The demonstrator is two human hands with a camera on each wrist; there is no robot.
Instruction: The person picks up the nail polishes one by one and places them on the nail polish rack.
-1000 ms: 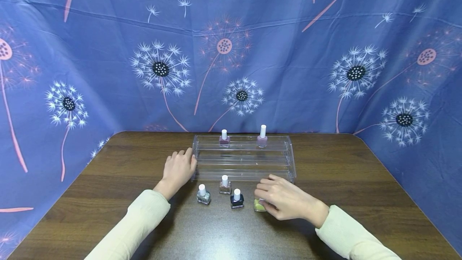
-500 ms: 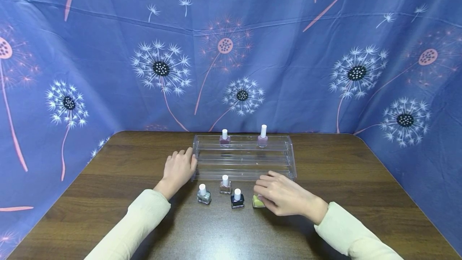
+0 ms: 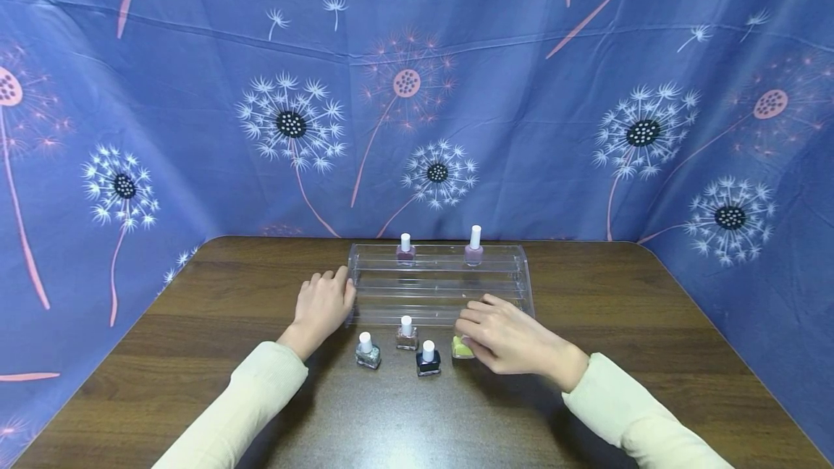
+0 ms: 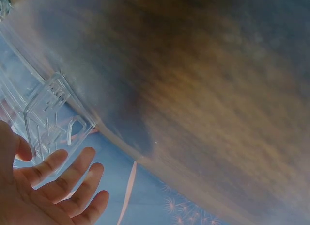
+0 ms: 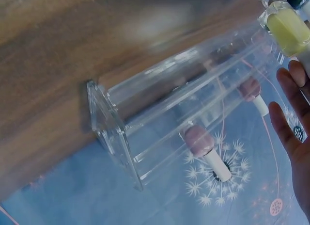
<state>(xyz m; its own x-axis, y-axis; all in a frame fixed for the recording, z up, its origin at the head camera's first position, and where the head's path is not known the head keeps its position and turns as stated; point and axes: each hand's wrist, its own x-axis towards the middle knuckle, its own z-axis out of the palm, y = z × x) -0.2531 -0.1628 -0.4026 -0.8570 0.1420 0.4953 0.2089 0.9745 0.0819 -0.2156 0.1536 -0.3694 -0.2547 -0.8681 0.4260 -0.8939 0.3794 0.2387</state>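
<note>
In the head view my right hand (image 3: 508, 335) holds a yellow-green nail polish bottle (image 3: 462, 347), off the front right of a clear tiered display rack (image 3: 430, 311). The right wrist view shows the yellow-green bottle (image 5: 286, 31) tilted, its white cap at my fingers. My left hand (image 3: 322, 301) rests at the rack's left end. In the left wrist view that hand (image 4: 58, 193) has its fingers spread and fairly straight, thumb and index finger against the clear end panel (image 4: 51, 113). A dark mauve bottle (image 3: 405, 252) and a lilac bottle (image 3: 473, 253) stand on the top tier.
Before the rack stand a glittery teal bottle (image 3: 368, 355), a brownish glitter bottle (image 3: 407, 339) and a black bottle (image 3: 428, 362), all white-capped. The brown wooden table (image 3: 215, 310) ends at a blue dandelion-print cloth (image 3: 521, 129).
My right hand has moved away from me toward the rack and slightly left, carrying the yellow-green bottle. My left hand stays at the rack's end.
</note>
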